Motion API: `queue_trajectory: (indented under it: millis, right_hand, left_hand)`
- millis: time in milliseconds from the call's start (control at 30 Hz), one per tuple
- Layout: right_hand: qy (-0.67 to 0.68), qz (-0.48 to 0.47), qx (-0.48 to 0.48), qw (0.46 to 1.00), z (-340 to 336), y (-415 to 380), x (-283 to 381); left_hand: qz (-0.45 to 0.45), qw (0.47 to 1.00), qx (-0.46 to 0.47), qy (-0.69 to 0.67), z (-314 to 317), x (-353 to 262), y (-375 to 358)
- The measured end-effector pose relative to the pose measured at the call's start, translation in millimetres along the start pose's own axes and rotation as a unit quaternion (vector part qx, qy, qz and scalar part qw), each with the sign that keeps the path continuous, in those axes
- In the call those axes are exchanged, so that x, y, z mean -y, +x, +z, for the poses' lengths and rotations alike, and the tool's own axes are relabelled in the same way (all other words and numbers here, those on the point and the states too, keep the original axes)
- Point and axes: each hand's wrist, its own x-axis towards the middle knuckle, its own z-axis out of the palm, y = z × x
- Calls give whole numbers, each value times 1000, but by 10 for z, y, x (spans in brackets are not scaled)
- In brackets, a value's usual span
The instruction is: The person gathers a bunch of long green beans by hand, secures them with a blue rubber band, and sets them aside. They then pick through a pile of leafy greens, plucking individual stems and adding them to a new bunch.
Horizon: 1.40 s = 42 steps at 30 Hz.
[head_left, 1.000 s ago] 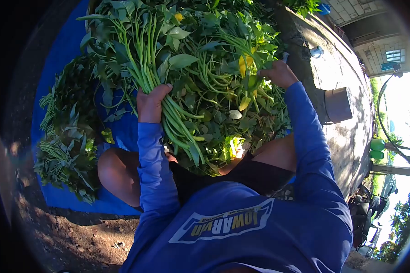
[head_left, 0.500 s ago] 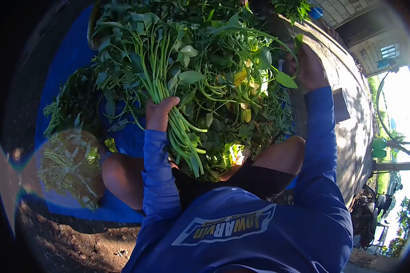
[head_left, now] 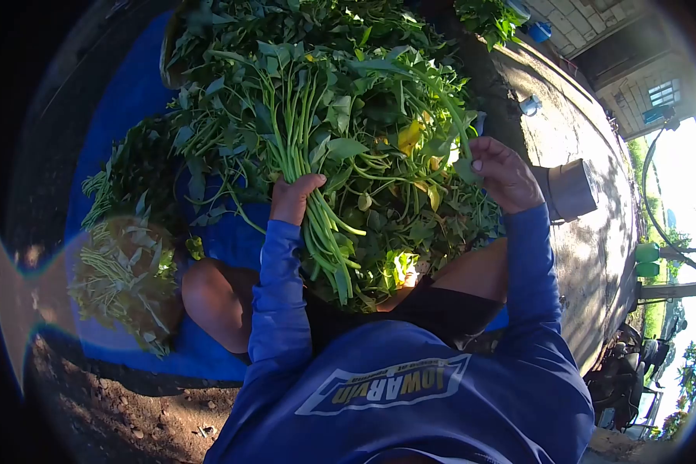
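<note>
My left hand (head_left: pixel 292 199) is closed round a thick bunch of leafy green stems (head_left: pixel 295 139), thumb across the front. The cut ends hang below my fist and the leaves spread out above it. To the right, my right hand (head_left: pixel 507 172) pinches a single leafy green stem (head_left: pixel 458 116) near one end, with thumb and fingers together. That stem arches up and to the left, over the pile of greens (head_left: pixel 387 209). A few leaves in the pile are yellow.
A blue tarp (head_left: pixel 124 93) lies under the pile. Another bundle of greens (head_left: pixel 127 271) rests on it at left, near my bent knee (head_left: pixel 213 298). A grey container (head_left: pixel 572 189) stands on the concrete at right, and a small cup (head_left: pixel 530 105) lies farther back.
My right hand has come down and inward with the stem, drawing it closer. My left hand has shifted slightly right with the bunch. The grey container shows more fully now.
</note>
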Motion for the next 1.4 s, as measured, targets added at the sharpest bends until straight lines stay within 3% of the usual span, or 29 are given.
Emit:
queue_trajectory:
  millis: [233, 367, 467, 567, 667, 733, 767, 867, 933, 1000, 1033, 1133, 1200, 1233, 1267, 1333, 1367, 1400]
  right_hand:
    - [-106, 5, -47, 993, 529, -238, -366]
    - [-117, -43, -96, 988, 597, -194, -635]
    - [-217, -108, -167, 956, 579, -131, -776]
    - [-407, -147, -250, 867, 715, -87, -664]
    - [-592, -218, -283, 723, 731, 32, -733]
    - [-613, -241, -249, 710, 805, 178, -813]
    - [-620, -246, -228, 709, 894, 152, -937]
    - [-438, -106, -41, 892, 1200, 101, -1308]
    - [-366, -49, -1, 930, 1291, 104, -1623]
    - [-330, -10, 18, 944, 1302, 102, -1743]
    - [-305, -9, 15, 952, 1315, 107, -1824]
    - [-273, 11, 22, 962, 1389, 90, -1895]
    - [-258, 13, 35, 966, 1444, 92, -2021]
    - [-280, 13, 49, 959, 1483, 122, -2081]
    - [-293, -31, 41, 955, 1497, 161, -2146]
    - [-316, -97, 27, 943, 1556, 73, -2239]
    - [-342, -147, -27, 928, 1620, 0, -2148]
    - [-378, -205, -94, 898, 1631, -48, -2158]
  left_hand:
    - [-6, 1000, -16, 21, 13, 173, 72]
    - [-37, 999, 15, 1, -14, 227, 98]
    - [-17, 1000, 2, -10, -3, 331, 142]
    - [-18, 999, 9, -37, -5, 416, 158]
    - [7, 1000, 14, 4, -40, 656, 252]
    - [-49, 998, 38, -6, -58, 667, 242]
    - [-83, 995, 46, -2, -59, 659, 203]
    - [-194, 975, 74, -74, -146, 865, 261]
    - [-244, 950, 105, -163, -218, 1093, 312]
    - [-262, 918, 142, -262, -306, 1228, 329]
    - [-232, 931, 136, -246, -316, 1283, 323]
    - [-96, 990, 62, -88, -267, 1323, 389]
    - [13, 996, -57, -61, -56, 1283, 226]
    - [65, 996, -64, -10, 17, 1275, 218]
    - [114, 990, -70, 41, 52, 1280, 189]
    - [-19, 997, -18, 71, -186, 1336, 244]
    - [-40, 997, -38, 60, -156, 1207, 208]
    - [45, 984, -12, 174, -337, 1403, 361]
